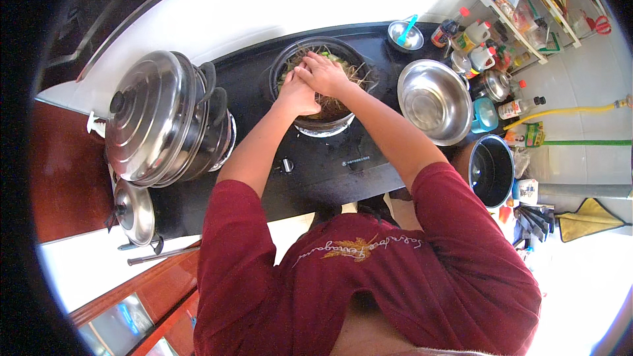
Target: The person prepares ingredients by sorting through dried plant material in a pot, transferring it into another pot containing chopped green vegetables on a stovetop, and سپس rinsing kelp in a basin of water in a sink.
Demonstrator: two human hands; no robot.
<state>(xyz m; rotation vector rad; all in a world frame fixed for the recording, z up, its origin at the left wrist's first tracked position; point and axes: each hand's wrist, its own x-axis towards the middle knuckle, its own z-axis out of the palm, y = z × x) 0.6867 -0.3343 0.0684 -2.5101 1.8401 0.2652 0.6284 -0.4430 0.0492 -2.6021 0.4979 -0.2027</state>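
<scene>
Both my hands are over a dark round pot (272, 82) on the stove, resting on a heap of thin brown stems and green plant pieces (330, 107) that fills it. My left hand (298, 95) lies flat on the heap with its fingers stretched forward. Partly overlapping its fingertips is my right hand (323, 75), also flat with its fingers extended. Neither hand appears to grip anything. Some of the plant pieces and the left fingertips are hidden under the right hand.
A large lidded steel steamer (148, 118) stands on the left, with a smaller lid (135, 214) nearer me. Right of the pot are a wide steel basin (432, 102), a small bowl with a blue spoon (404, 37), several sauce bottles (469, 38) and a deep dark pot (491, 171).
</scene>
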